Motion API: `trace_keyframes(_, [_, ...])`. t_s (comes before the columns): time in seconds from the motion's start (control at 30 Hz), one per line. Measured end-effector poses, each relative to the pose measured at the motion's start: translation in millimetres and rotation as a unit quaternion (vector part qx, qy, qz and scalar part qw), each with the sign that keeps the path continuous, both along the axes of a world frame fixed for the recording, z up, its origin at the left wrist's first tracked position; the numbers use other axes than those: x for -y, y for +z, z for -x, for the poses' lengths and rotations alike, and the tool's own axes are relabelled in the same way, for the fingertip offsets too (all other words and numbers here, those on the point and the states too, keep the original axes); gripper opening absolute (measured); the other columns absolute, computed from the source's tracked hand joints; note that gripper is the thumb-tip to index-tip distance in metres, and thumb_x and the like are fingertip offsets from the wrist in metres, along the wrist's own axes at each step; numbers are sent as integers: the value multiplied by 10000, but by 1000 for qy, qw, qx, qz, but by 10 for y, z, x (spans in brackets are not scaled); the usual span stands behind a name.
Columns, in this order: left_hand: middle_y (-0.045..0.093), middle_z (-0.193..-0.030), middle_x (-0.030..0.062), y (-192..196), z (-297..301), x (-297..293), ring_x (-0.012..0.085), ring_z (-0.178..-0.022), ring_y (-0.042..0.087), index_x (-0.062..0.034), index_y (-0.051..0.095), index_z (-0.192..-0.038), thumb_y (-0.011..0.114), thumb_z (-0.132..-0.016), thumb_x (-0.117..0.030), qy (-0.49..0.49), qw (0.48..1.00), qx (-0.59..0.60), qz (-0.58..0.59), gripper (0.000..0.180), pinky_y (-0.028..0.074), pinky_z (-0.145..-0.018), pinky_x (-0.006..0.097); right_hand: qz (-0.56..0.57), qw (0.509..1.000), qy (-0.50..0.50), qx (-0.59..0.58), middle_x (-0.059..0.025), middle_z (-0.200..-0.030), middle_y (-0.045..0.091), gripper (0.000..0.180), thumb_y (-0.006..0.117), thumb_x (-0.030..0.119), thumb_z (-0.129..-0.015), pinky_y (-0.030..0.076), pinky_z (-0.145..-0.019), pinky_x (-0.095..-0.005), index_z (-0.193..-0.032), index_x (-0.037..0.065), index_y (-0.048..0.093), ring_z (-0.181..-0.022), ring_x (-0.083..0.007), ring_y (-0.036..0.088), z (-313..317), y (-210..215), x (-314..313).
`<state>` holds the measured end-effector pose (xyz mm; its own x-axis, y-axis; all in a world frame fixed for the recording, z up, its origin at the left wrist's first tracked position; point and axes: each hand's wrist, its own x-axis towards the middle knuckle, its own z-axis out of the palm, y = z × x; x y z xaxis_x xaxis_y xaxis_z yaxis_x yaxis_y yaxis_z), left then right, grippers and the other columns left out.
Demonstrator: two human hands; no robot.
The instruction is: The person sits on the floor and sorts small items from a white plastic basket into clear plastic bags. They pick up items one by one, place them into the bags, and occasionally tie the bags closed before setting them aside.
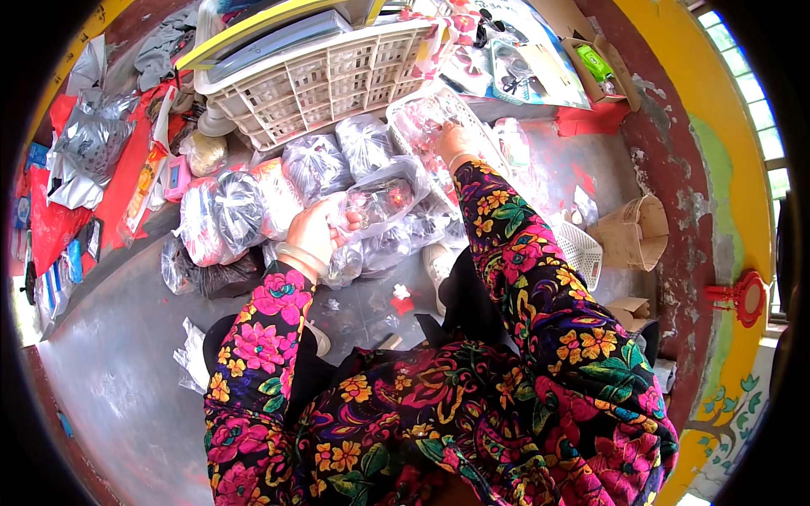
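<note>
My left hand grips the near left side of a translucent plastic box, fingers curled at its wall. Small reddish and clear items lie inside the box, too small to name. Farther right, my right hand reaches down into a white plastic basket filled with small pink and clear pieces. Its fingers are bent together among them, and what they pinch is hidden. The box stands against the basket's left side, above several clear plastic bags.
Behind stands a large cream crate with folders across it. Knotted plastic bags lie left of the box. A small white basket and an open cardboard box sit at right. Red sheets and packages cover the far left floor.
</note>
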<state>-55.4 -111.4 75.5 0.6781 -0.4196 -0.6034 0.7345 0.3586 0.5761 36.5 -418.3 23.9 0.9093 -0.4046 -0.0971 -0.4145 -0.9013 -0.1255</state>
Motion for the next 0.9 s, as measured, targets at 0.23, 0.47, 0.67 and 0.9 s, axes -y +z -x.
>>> trace_keyframes(0.23, [605,-783,134,8,26,73,203,-662,585,-25,544,-999,514,-820,-260,-2,1000,-3,15,296,477,-593,289,133,986,71,64,-128,-863,620,235,471,221,-778,491,-678,-363,-871,68,624,-797,-269,611,-54,-239,628])
trace_keyframes(0.47, [594,-842,134,-45,-10,-27,230,-746,580,-58,493,-1100,386,-879,-259,-14,1000,10,-24,317,456,-639,317,-133,982,129,-26,-66,-739,637,167,499,97,-746,498,-631,-310,-838,83,637,-711,-199,620,153,527,511])
trace_keyframes(0.67, [595,-836,136,-75,11,-31,221,-732,580,-64,494,-1098,435,-866,-250,-9,1000,12,-17,303,451,-626,299,-439,886,139,-61,-76,-786,605,191,485,96,-784,503,-538,-248,-899,-17,587,-674,-163,620,472,1057,59])
trace_keyframes(0.9, [612,-818,143,-81,1,-7,194,-683,586,-35,494,-1071,451,-844,-273,-3,1000,20,-21,331,461,-597,279,-518,811,113,-249,-147,-720,614,182,453,29,-761,532,-577,-288,-885,-37,569,-663,-225,636,575,740,-700])
